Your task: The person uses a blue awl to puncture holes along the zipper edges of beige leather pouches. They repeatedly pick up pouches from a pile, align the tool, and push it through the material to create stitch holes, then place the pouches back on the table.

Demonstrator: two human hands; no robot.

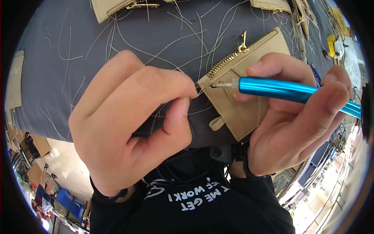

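Note:
A beige card wallet [230, 113] with a gold zipper along its upper edge lies tilted on the grey surface. Its gold zipper pull [243, 41] points away from me, and a small loop tab sticks out at the near left. My left hand [124, 109], closed in a pinch, holds a thin pale thread [200, 92] at the wallet's left corner. Shut around a shiny blue pen-shaped tool [272, 89], my right hand [300, 121] is above the wallet's right side. The tool's thin metal tip is at that same corner, close to the thread; contact cannot be told.
Many loose threads lie across the grey padded surface [78, 46]. More beige zippered pieces lie at the far edge, including a wallet [107, 8] and another piece [270, 4]. A beige stack [15, 80] is at the left edge. A yellow object [332, 45] lies at the far right.

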